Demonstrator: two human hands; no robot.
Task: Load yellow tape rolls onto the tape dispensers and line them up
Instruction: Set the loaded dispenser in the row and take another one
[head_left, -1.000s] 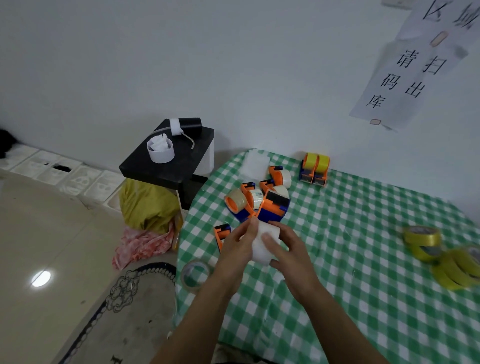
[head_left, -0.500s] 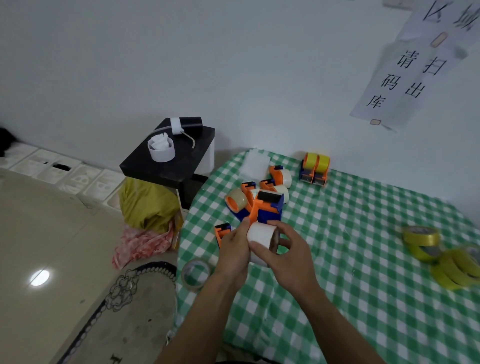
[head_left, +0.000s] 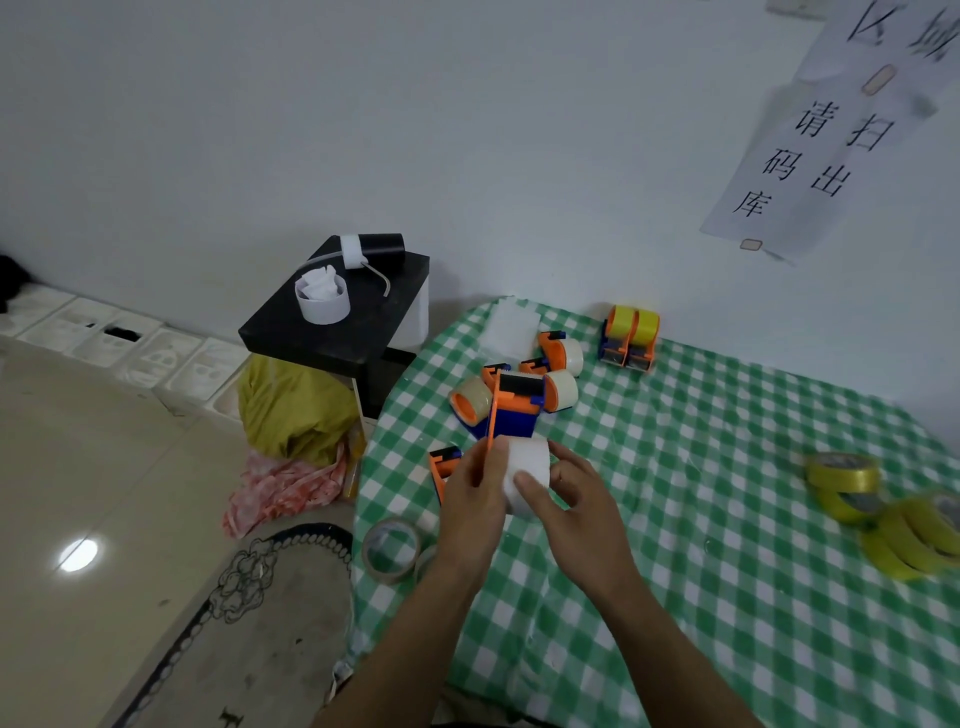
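Note:
My left hand (head_left: 475, 499) grips an orange and blue tape dispenser (head_left: 514, 410) held upright above the table. My right hand (head_left: 566, 499) holds the white tape roll (head_left: 527, 467) seated on that dispenser, thumb across its face. Two dispensers loaded with yellow tape (head_left: 631, 335) stand side by side at the back by the wall. Several loose yellow tape rolls (head_left: 852, 488) lie at the right edge. Other orange dispensers with pale rolls (head_left: 558, 374) lie in a heap behind my hands.
The green checked tablecloth (head_left: 701, 519) covers the table. A clear tape roll (head_left: 390, 551) lies at its left edge, an empty dispenser (head_left: 442, 465) beside my left hand. A black stand (head_left: 337, 322) with a white cup and a yellow bag (head_left: 291, 405) sit left.
The dispenser has been raised upright in my left hand, and the white roll has turned in my right hand. Both hands stayed in place over the table.

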